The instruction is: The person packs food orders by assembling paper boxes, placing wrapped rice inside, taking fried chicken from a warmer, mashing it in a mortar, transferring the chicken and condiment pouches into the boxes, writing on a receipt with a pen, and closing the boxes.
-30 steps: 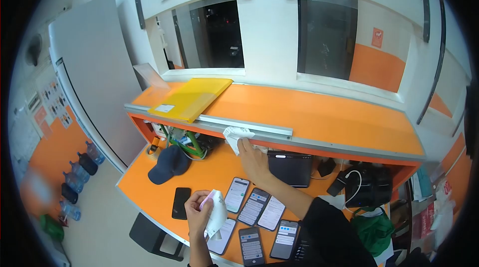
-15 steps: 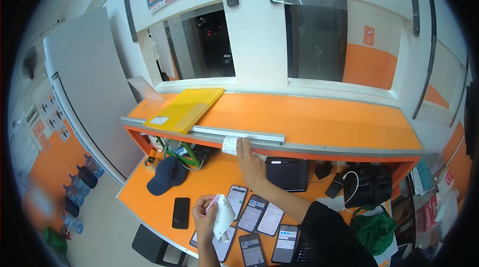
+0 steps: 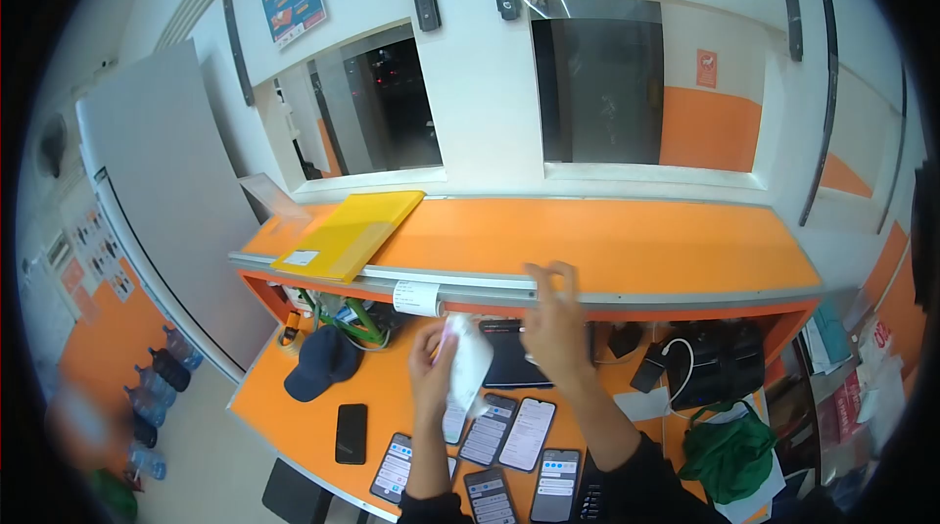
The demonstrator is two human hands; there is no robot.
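My left hand (image 3: pixel 428 372) is closed around a curled white paper slip (image 3: pixel 471 357), printed with a pinkish edge, held above several phones. My right hand (image 3: pixel 556 333) is raised at the counter's front edge, fingers apart and slightly smeared by motion, with nothing visible in them. A white printed label (image 3: pixel 417 298) hangs on the metal edge of the raised orange shelf (image 3: pixel 587 230), left of my right hand. Below lie phones with lit screens, among them one phone (image 3: pixel 529 434) and another phone (image 3: pixel 557 485). A dark-screened phone (image 3: pixel 352 434) lies to the left.
A yellow folder (image 3: pixel 352 235) rests on the shelf. Under it are a navy cap (image 3: pixel 323 363), a dark laptop-like device (image 3: pixel 504 353) and a black machine (image 3: pixel 723 362) with a white cable. A green cloth bag (image 3: pixel 729 453) sits at the right; a chair (image 3: pixel 294 493) stands front left.
My right hand has moved right, away from the label, which now stays on the shelf edge by itself. My left hand has risen with the paper slip. The view has shifted slightly.
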